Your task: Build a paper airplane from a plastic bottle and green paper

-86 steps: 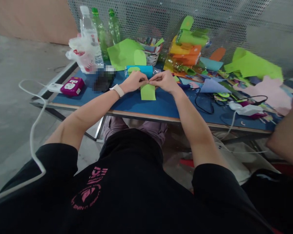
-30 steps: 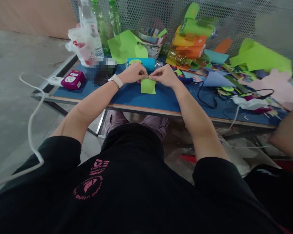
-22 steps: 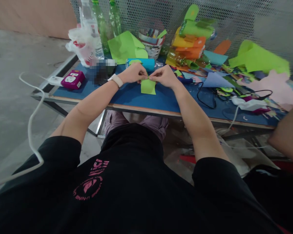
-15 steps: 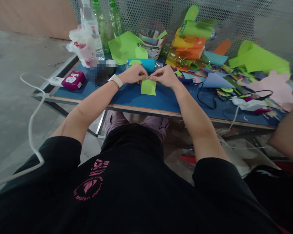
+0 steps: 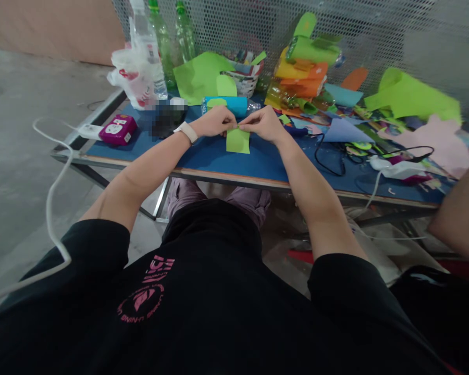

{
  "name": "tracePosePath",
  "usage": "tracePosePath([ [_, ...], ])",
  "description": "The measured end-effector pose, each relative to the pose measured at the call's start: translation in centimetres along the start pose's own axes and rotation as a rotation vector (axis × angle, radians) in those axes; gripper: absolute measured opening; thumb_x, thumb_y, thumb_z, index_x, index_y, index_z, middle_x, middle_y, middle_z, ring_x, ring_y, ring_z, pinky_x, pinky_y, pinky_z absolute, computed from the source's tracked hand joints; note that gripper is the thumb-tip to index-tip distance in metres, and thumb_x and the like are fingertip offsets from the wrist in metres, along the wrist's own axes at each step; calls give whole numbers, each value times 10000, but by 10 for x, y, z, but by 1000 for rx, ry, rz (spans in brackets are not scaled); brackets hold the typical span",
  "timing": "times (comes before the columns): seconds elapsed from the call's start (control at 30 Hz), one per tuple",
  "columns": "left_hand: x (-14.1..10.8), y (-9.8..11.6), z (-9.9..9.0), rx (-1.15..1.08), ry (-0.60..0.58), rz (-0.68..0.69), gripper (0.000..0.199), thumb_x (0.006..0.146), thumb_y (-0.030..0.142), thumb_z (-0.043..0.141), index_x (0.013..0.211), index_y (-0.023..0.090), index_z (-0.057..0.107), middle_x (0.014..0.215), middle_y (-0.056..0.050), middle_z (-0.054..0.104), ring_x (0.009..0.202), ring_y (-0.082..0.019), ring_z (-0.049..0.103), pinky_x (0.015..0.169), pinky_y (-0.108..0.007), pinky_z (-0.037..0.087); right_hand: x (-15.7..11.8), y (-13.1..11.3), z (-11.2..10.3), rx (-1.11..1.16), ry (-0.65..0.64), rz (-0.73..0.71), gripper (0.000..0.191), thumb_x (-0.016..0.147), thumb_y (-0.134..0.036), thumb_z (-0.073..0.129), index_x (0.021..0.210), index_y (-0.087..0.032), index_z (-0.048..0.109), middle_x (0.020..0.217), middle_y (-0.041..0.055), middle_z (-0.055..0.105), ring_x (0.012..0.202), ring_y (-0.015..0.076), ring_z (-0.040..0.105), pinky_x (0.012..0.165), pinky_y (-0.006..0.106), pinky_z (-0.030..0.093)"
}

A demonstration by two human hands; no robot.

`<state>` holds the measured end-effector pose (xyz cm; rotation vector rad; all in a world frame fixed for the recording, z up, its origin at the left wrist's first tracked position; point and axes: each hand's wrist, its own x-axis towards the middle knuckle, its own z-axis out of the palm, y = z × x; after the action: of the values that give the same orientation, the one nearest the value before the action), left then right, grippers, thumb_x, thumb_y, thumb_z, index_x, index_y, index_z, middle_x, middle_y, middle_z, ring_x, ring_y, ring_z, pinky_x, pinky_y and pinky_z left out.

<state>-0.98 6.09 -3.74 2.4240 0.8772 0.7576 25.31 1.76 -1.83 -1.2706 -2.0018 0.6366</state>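
Note:
A small square of light green paper [image 5: 238, 141] hangs over the near half of the blue tabletop [image 5: 214, 159]. My left hand [image 5: 218, 123] pinches its upper edge from the left, a white band on that wrist. From the right, my right hand [image 5: 262, 124] pinches the same edge, fingertips almost meeting the left ones. Just behind my hands lies a plastic bottle wrapped in blue paper [image 5: 236, 105], with a rounded green piece on it. A larger green sheet [image 5: 199, 78] leans farther back.
Green bottles [image 5: 185, 39] and a bagged cup [image 5: 135, 83] stand back left, near a purple box [image 5: 118, 129]. A woven basket [image 5: 245, 79] and paper-wrapped bottles [image 5: 300, 70] stand behind. Paper scraps [image 5: 347, 130] and a glue gun [image 5: 398, 166] lie right. Another person's arm [image 5: 459, 203] is at far right.
Both hands keep their pinch on the green paper, with hardly any movement. The whole view has shifted very slightly.

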Motion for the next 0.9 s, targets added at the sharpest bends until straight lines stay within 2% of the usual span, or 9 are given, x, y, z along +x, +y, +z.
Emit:
tracePosePath([
  [0.27, -1, 1, -1, -43, 8, -3, 168, 1047, 304, 916, 918, 196, 923, 686, -48, 765, 695, -200, 782, 806, -311, 693, 1, 2, 1, 36, -2, 3, 499, 741, -516, 1204, 1110, -251, 997, 936, 135, 895, 1076, 467, 881, 1043, 722, 808],
  [0.43, -1, 5, -1, -26, 4, -50, 121, 1044, 210, 892, 935, 180, 934, 729, -57, 805, 694, -196, 791, 843, -326, 694, 0, -2, 1, 22, 0, -9, 593, 729, -592, 1209, 1200, -290, 1012, 898, 104, 903, 1066, 470, 885, 1121, 767, 792],
  [0.53, -1, 6, -1, -11, -8, -36, 121, 1045, 195, 870, 955, 184, 950, 723, -64, 808, 731, -220, 814, 854, -338, 697, 0, -2, 0, 22, -5, -10, 558, 729, -574, 1208, 1176, -304, 1012, 911, 98, 911, 1092, 478, 890, 1194, 782, 771],
  [0.63, -2, 5, -1, -15, 1, -5, 120, 1039, 219, 888, 938, 186, 943, 703, -61, 800, 738, -224, 818, 838, -331, 691, 2, 2, 0, 30, -12, -20, 545, 733, -560, 1217, 1159, -287, 1014, 929, 110, 917, 1092, 486, 891, 1216, 798, 763],
  [0.8, -2, 3, -1, 6, 20, 1, 155, 1028, 294, 929, 917, 186, 924, 678, -47, 786, 709, -210, 800, 857, -326, 695, 2, 3, 2, 59, -3, -24, 686, 730, -550, 1239, 1307, -263, 1005, 948, 126, 921, 1084, 491, 902, 1189, 792, 779],
  [0.9, -2, 2, -1, 15, 25, 20, 182, 1039, 319, 922, 938, 169, 934, 685, -57, 794, 749, -227, 826, 896, -339, 697, 2, 0, 3, 68, -3, -20, 696, 725, -536, 1248, 1305, -244, 996, 930, 117, 919, 1124, 499, 906, 1193, 776, 778],
])
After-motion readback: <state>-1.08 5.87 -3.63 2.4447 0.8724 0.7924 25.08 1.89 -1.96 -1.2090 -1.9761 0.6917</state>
